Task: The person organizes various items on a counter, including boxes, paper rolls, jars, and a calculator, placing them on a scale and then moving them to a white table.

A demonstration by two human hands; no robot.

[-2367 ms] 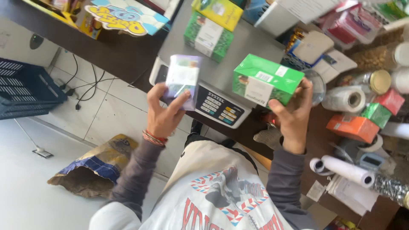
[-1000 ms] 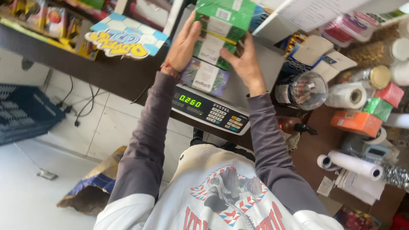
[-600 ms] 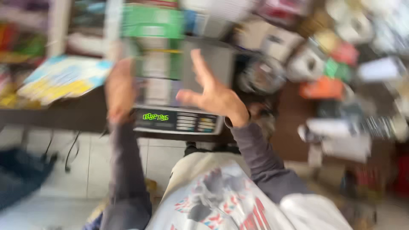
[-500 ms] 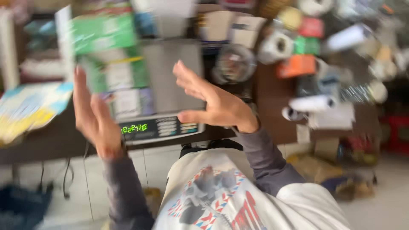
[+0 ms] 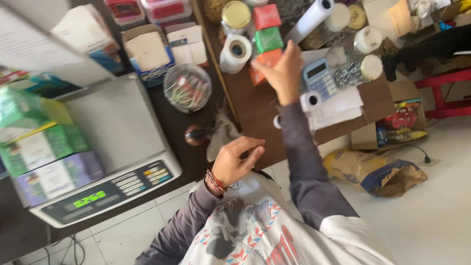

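From the head camera, the right hand (image 5: 278, 71) stretches out over the desk (image 5: 250, 105) with fingers loosely spread, touching the orange box (image 5: 262, 64) at about one o'clock — not pinching it. A blue calculator (image 5: 320, 78) lies just beside, at its three o'clock. The left hand (image 5: 235, 159) hovers empty, fingers half curled, near the scale (image 5: 117, 147) — three cartons (image 5: 41, 147) are stacked there, at nine o'clock.

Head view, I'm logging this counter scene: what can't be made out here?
- Right hand: its fingertips overlap the orange cardboard box, so contact is unclear.
- Stacked green and purple cartons on the grey weighing scale: motion-blurred, cut off by the left edge.
- Clear round plastic tub: contents too blurred to identify.
- Left hand: seems empty, palm hidden.
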